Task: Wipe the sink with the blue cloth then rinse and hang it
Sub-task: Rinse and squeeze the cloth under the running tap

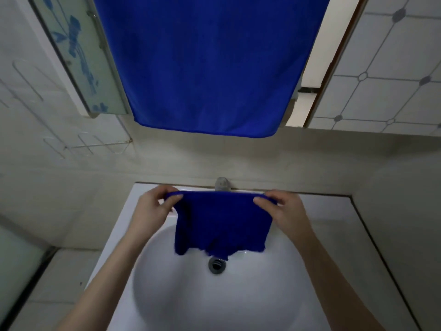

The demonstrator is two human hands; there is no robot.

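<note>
The blue cloth point(222, 225) is held up in the centre of the frame, above the rear half of the white sink point(191, 302), and is stretched flat between two hands. Its upper left corner is pinched by the left hand point(152, 207), with the thumb in front and the fingers curled behind the hem. The upper right corner is pinched in the same way by the right hand point(284, 211). Each grip is thus clamped on the cloth's top edge. The cloth is seen hanging straight down from that edge, and its uneven lower hem is found just above the drain point(216, 265) in the middle of the basin; whether the hem touches the porcelain cannot be told. The tap point(222, 183) is partly hidden behind the cloth's top edge, at the back rim of the sink. A much larger blue towel point(210, 68) is hung higher up, in the upper centre of the frame, well apart from the cloth. A glass panel point(81, 56) printed with blue flowers is seen at the upper left, and a wire rack point(95, 145) is fixed to the wall below it. Patterned tiles point(393, 68) are shown at the upper right.
</note>
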